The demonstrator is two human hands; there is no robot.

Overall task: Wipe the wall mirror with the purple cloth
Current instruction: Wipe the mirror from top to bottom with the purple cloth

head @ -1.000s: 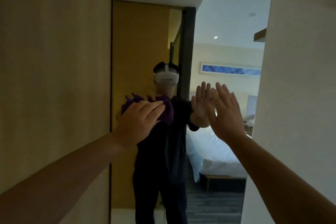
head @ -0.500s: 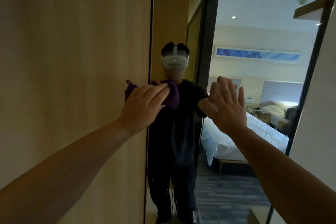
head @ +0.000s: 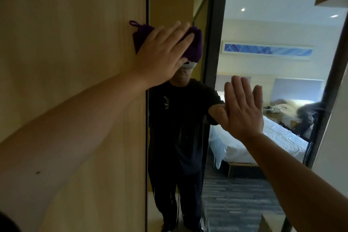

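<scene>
A tall light-brown wooden wall panel (head: 71, 62) filled the left side, and just right of it stood the tall dark-framed wall mirror (head: 273, 30), its glass reflecting a person in dark clothes, a bed with white sheets (head: 263, 143) and a long blue framed picture (head: 267, 50). The right hand (head: 243, 111) lay flat against the glass, fingers straight and together, holding nothing. The left hand (head: 162, 52) pressed with straight, spread fingers on the bunched purple knitted cloth (head: 195, 47), which sat high across the mirror's left edge, partly over the wooden panel, its small hanging loop (head: 133, 23) sticking out at upper left
</scene>
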